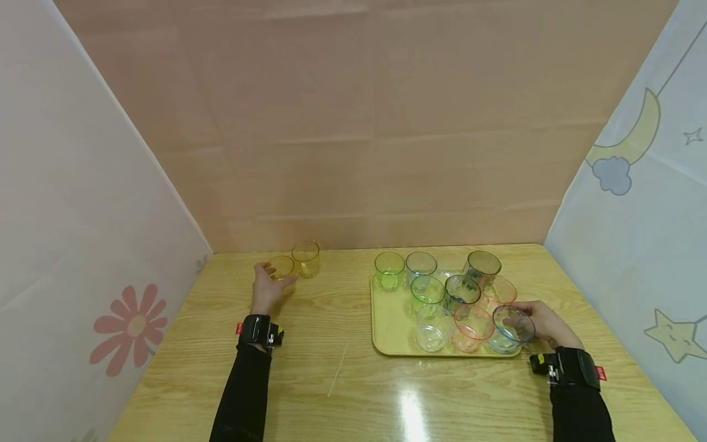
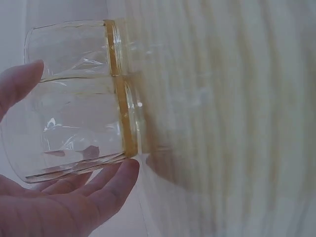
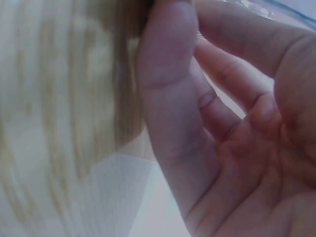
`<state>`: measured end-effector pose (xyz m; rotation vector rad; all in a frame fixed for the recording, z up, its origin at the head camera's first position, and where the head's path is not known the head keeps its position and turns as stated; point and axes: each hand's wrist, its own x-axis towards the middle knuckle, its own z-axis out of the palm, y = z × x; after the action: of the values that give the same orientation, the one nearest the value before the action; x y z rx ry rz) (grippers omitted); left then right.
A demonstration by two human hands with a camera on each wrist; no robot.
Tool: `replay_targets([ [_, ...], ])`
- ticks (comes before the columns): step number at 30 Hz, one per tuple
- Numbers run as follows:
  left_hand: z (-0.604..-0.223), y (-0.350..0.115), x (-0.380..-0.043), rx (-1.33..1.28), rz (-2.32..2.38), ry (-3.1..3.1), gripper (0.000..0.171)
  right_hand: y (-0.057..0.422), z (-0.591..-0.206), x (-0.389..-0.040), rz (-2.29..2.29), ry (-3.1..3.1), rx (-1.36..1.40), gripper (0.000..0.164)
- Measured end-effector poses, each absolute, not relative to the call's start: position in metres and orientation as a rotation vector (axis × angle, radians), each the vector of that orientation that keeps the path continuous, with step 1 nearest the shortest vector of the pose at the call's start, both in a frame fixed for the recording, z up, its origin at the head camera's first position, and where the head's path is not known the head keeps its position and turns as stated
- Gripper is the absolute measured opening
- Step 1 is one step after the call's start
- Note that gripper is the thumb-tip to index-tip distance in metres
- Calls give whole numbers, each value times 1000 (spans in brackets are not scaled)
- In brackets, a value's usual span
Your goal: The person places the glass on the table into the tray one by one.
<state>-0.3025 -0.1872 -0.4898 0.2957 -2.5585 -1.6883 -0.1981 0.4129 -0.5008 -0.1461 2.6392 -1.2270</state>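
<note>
My left hand holds a clear glass tumbler with an amber edge at the back left of the table. In the left wrist view the thumb lies on one side of this tumbler and the fingers on the other. A second amber tumbler stands right beside it. On the right, my right hand grips a blue-rimmed tumbler at the tray's front right corner. The right wrist view shows a bent thumb and curled fingers, with only a sliver of glass at the top.
A yellow tray carries several tumblers, among them a green one, a red-rimmed one and a clear one. A dark amber tumbler sits high at the back. Paper walls close off the table's back and sides.
</note>
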Motion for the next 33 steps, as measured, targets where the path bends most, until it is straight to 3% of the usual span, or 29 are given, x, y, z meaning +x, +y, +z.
replay_targets([
  [13, -483, -184, -299, 265, -1829, -2436, 91, 411, -498, -196, -1223, 2650, -164, 54],
  [21, -472, -174, -293, 155, -1902, -2406, 76, 410, -497, -196, -1242, 2633, -173, 55],
  [33, -466, -154, -288, 17, -2016, -2293, 72, 412, -497, -197, -1145, 2710, -216, 55],
])
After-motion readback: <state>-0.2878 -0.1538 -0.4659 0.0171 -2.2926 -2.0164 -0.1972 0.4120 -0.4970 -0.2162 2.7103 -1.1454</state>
